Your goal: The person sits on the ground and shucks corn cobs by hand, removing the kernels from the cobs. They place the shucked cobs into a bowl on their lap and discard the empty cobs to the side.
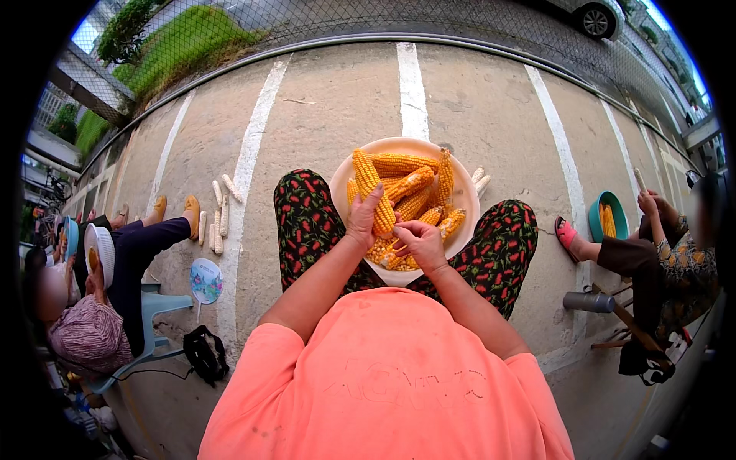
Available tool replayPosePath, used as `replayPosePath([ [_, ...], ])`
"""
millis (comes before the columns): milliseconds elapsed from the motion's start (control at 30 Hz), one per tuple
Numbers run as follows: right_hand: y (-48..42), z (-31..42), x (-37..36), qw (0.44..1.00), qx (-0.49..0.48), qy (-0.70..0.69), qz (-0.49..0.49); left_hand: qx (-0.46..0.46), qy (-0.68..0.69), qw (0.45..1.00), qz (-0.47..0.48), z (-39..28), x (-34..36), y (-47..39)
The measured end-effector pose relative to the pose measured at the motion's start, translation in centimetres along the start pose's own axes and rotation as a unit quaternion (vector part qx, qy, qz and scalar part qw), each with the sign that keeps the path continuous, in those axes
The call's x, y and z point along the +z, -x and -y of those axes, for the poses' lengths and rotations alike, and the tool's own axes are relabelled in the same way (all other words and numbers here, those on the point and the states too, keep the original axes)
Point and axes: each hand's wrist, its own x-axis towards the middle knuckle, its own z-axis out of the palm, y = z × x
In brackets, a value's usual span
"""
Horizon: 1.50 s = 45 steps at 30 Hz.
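A pale plastic basin (pixel 467 190) rests between my knees, holding several dried yellow corn cobs (pixel 412 183) with kernels on them. Loose kernels (pixel 382 256) lie at its near side. My left hand (pixel 364 218) grips one ear of corn (pixel 369 178) around its lower part, its tip pointing up and away from me. At the near end of this ear, the fingertips of my right hand (pixel 422 244) touch the kernels, thumb and index finger close together. Whether loose kernels are between those fingers cannot be seen.
Bare cobs (pixel 217 230) lie on the concrete to the left, others (pixel 480 179) just right of the basin. A hand fan (pixel 206 282) and black bag (pixel 206 355) are at left. People sit on both sides; one at right has a teal basin (pixel 595 214) and a grey bottle (pixel 589 302) nearby.
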Motion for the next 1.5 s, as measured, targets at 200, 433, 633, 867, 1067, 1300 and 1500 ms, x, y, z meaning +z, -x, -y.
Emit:
replayPosePath([
  [200, 0.03, -0.09, -0.03, 1.000, -0.005, 0.013, 0.005, 0.011, -0.008, 1.000, 0.006, 0.25, -0.08, -0.08],
  [433, 0.09, -0.45, 0.13, 0.999, -0.026, 0.038, 0.007, 0.009, -0.011, 1.000, 0.009, 0.29, -0.15, -0.05],
  [633, -0.03, -0.75, -0.03, 0.997, -0.045, 0.055, 0.007, -0.007, 0.005, 1.000, 0.007, 0.48, -0.29, -0.13],
  [867, -0.15, -0.59, 0.02, 0.999, -0.038, 0.023, 0.002, -0.027, 0.028, 0.999, 0.005, 0.69, -0.54, -0.31],
  [1067, -0.17, -0.49, -0.10, 0.996, -0.076, 0.033, -0.017, -0.011, 0.034, 0.999, 0.005, 0.24, -0.29, -0.42],
  [1300, -0.19, -0.54, -0.04, 0.998, -0.028, 0.042, -0.022, 0.032, -0.020, 0.999, 0.005, 0.24, -0.18, -0.12],
  [1500, -0.07, -0.37, 0.00, 0.999, -0.015, 0.035, -0.017, 0.053, -0.034, 0.998, 0.004, 0.42, 0.25, -0.07],
])
